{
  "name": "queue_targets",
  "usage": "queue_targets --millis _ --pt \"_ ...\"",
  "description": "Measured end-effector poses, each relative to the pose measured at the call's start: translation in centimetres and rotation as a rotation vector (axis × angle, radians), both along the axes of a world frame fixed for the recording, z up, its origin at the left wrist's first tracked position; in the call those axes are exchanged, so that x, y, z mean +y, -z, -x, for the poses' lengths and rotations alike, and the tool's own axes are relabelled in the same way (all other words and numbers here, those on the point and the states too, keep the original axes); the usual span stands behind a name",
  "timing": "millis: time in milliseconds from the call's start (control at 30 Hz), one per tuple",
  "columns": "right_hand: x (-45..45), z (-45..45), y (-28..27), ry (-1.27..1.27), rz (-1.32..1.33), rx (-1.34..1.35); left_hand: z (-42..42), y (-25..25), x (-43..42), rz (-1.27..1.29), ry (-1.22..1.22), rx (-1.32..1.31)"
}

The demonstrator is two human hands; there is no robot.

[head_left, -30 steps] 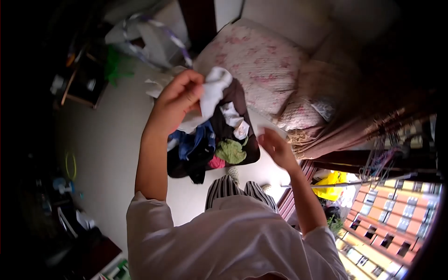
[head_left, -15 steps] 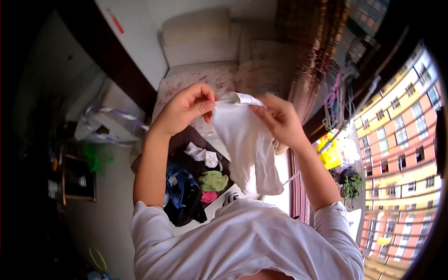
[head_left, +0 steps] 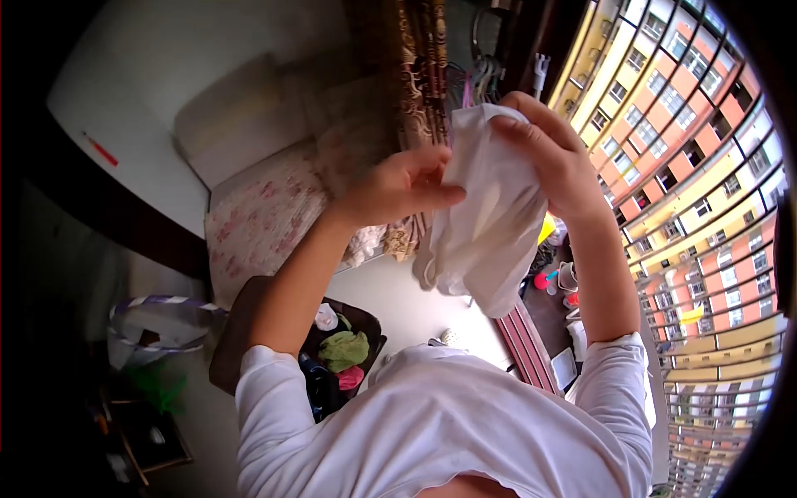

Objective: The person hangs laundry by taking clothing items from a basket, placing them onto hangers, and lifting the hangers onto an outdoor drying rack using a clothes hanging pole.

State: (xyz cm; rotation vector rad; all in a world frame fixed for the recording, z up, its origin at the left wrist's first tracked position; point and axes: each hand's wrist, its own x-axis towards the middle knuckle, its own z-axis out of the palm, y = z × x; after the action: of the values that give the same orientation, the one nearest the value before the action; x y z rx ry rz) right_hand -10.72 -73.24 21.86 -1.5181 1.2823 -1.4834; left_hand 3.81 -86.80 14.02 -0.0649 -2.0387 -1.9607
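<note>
White cloth pants hang bunched in front of me, their lower part loose. Near the top edge, my right hand grips them, thumb on the near side and fingers partly hidden behind. My left hand is at the left side of the cloth with thumb and fingers apart. Its thumb tip overlaps the fabric edge; whether it touches is unclear. Below my left forearm stands an open dark suitcase holding a green garment, a pink cloth and a white piece.
A floral-covered sofa stands at the back left, beside a patterned curtain. Hangers hang near the window. Barred windows run along the right, above a ledge with small items. A hoop-rimmed basket is at left.
My view has turned right toward the window. Both hands moved right with the pants, and the right hand rose. My left hand's pinch on the waistband has loosened, its fingers now apart.
</note>
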Motion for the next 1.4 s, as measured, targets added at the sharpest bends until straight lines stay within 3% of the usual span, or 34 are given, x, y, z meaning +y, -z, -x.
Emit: queue_targets --millis 100,200,267,333,400,467,533,600,633,667,700,733,800,867,933,967,1000,1067,1133,1200,1233,1300,1333,1400 --pt "1.3 1.8 -0.3 0.033 -0.013 -0.241 1.8 1.1 0.5 0.121 0.019 -0.059" --pt "2.4 3.4 0.5 0.093 0.007 -0.208 1.7 2.5 1.3 -0.048 0.067 -0.195" --pt "2.6 4.0 1.3 0.183 0.039 -0.190 0.9 4.1 1.4 0.338 0.078 -0.434" --pt "2.7 4.6 2.1 0.165 -0.011 -0.212 -0.6 4.8 1.9 0.230 0.050 -0.494" --pt "2.2 5.2 3.4 0.164 -0.064 -0.225 -2.7 5.2 1.2 0.422 -0.314 -0.380" --pt "1.6 5.3 4.4 0.161 -0.090 -0.228 -4.6 2.5 1.2 0.443 -0.587 -0.401" --pt "0.6 5.7 5.4 0.103 -0.212 -0.149 -6.1 2.6 -0.6 0.349 -0.696 -0.269" --pt "-0.8 5.5 5.9 0.029 -0.269 -0.141 -7.2 1.4 -1.3 0.386 -0.768 -0.334" --pt "-1.4 4.9 5.9 0.024 -0.299 -0.091 -7.5 0.5 -1.1 0.383 -0.786 -0.341" --pt "-2.0 4.4 5.9 0.019 -0.329 -0.040 -7.7 -0.6 -0.8 0.557 -0.868 -0.376" --pt "-2.8 4.2 5.7 0.033 -0.319 0.207 -8.0 -1.6 -0.6 0.734 -0.946 -0.414" --pt "-3.4 4.1 5.6 0.016 -0.319 0.207 -8.5 -2.6 -0.6 0.731 -0.960 -0.424" --pt "-4.8 3.8 5.5 0.032 -0.267 0.574 -9.1 -4.2 -1.1 0.896 -1.070 -0.444" --pt "-6.1 3.6 4.6 -0.031 -0.201 0.677 -10.0 -4.6 -2.7 0.977 -1.093 -0.395" --pt "-7.8 3.6 3.9 -0.050 -0.200 0.787 -10.2 -4.9 -4.3 0.430 -0.895 -0.265" --pt "-8.6 3.6 3.9 -0.025 -0.177 0.838 -10.5 -5.1 -4.8 0.274 -0.844 -0.262" --pt "-9.3 3.4 4.1 0.027 -0.145 0.808 -10.5 -5.2 -5.1 0.276 -0.852 -0.265" --pt "-11.2 3.3 4.3 0.116 -0.193 0.835 -10.5 -5.5 -5.5 0.002 -0.790 -0.167" --pt "-13.3 4.2 5.0 0.134 -0.184 0.885 -10.8 -5.4 -6.2 0.012 -0.777 -0.237" --pt "-15.2 4.5 6.3 0.151 -0.179 0.940 -12.1 -3.2 -8.6 0.778 -0.860 -0.533" --pt "-16.0 4.2 6.9 0.169 -0.174 0.963 -12.5 -2.7 -8.9 0.775 -0.869 -0.535" --pt "-17.0 3.4 7.3 0.190 -0.238 1.071 -13.5 -1.6 -9.6 1.149 -0.786 -0.848" --pt "-17.6 3.0 7.8 0.182 -0.231 1.076 -13.9 -0.8 -11.1 1.144 -0.798 -0.850" --pt "-19.8 2.7 8.3 0.071 -0.206 1.224 -14.2 -0.3 -14.1 1.088 -0.714 -1.176"
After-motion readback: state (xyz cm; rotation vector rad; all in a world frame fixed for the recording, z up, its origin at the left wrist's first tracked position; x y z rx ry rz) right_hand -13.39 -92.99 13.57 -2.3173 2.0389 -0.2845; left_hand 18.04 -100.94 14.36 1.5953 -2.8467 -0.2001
